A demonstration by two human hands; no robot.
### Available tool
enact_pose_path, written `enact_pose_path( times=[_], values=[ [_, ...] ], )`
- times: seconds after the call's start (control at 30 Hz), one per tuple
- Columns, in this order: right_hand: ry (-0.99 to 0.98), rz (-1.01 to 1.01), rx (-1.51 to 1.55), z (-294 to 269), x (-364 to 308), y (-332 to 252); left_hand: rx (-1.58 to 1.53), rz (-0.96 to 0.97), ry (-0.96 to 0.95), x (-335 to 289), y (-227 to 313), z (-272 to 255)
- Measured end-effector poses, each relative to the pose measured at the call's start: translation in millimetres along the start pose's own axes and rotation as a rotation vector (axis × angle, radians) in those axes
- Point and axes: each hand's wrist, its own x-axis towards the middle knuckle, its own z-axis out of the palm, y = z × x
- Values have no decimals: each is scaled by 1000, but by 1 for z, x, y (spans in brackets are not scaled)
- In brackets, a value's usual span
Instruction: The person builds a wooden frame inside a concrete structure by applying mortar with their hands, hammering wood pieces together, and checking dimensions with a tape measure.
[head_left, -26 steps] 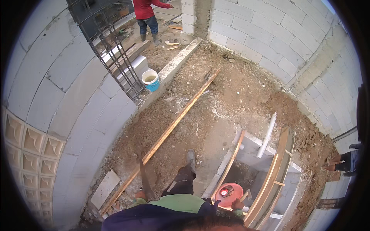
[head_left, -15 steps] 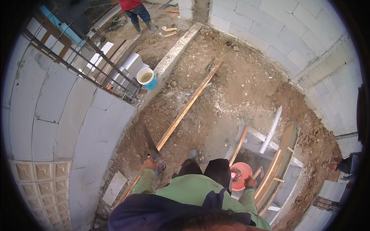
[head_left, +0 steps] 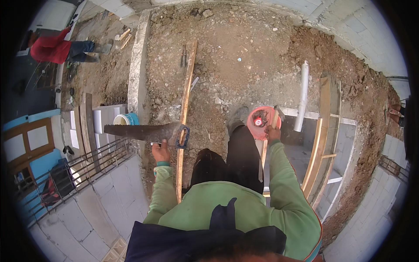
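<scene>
A handsaw [head_left: 144,131] with a long, dark blade and a dark handle lies level across a wooden plank [head_left: 190,83], its blade pointing left. My left hand [head_left: 162,152] is closed at the blade's lower edge near the handle; a small white stick-like thing shows at its fingers. At the right rim of a pinkish-red bucket [head_left: 249,126], my right hand [head_left: 273,133] is closed. A short length of wood [head_left: 275,117] shows at those fingers; whether I grip it too is unclear. Inside the bucket are a red-and-white round thing [head_left: 258,121] and dark scraps.
Right of my legs opens a block-lined pit [head_left: 293,146] edged with curved wooden boards [head_left: 317,146]. A white pipe [head_left: 302,96] lies by its far edge. A blue-and-white bucket [head_left: 131,118] stands beside rebar [head_left: 94,158] at left. Farther off is a person in red [head_left: 50,47].
The view has turned and tilted. My left hand has raised the saw, which now points left instead of forward. My right hand and the red bucket have moved forward and closer to my legs.
</scene>
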Motion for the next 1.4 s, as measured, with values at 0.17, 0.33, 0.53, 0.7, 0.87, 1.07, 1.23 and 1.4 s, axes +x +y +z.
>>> enact_pose_path(
  times=[0.17, 0.33, 0.53, 0.7, 0.87, 1.07, 1.23, 1.4],
  values=[
    [35, -41, -362, 76, 88, -32, -256, -50, -157, 84, 63, 94],
    [44, -216, -481, 150, 168, -36, 147, 186, -318, 195, 103, 208],
    [31, -60, -118, 227, 200, -23, 518, 279, -541, 327, 95, 382],
    [99, 314, 178, 275, 190, 7, 405, 314, -799, 452, 113, 515],
    [303, -4, -122, 304, 187, 51, 397, 311, -896, 554, 147, 606],
    [392, 226, 39, 324, 194, 97, 675, 646, -253, 629, 84, 566],
    [530, 290, 65, 364, 198, 71, 1254, 253, -301, 620, -13, 504],
    [467, 412, 273, 368, 190, 45, 1126, 263, -512, 608, -53, 506]
  ],
)
